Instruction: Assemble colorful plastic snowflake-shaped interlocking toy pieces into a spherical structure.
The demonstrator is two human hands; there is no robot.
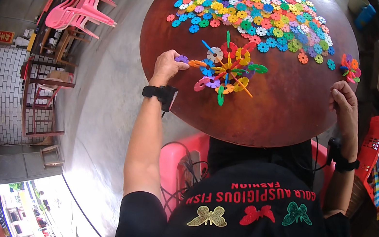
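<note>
On the round brown table [267, 125], a star-shaped build of slotted plastic flower discs [228, 70] stands with its arms pointing outward in many colours. At its left side, my left hand [167, 66] is closed in a pinch on a purple flower disc [181, 59]. That disc meets or nearly meets an orange disc [194, 64] at the end of the left arm; I cannot tell if they are joined. My right hand [345, 100] is over the table's right edge, fingers curled and thumb against them; anything inside is hidden. A small disc cluster [350, 68] lies just beyond it.
Loose flower discs [258, 16] are heaped across the table's far side. A red plastic basket [375, 146] with colourful items stands at right. Pink plastic stools [79, 10] and wooden furniture [45, 97] are off to the left. Black cables [187, 167] hang beside my seat.
</note>
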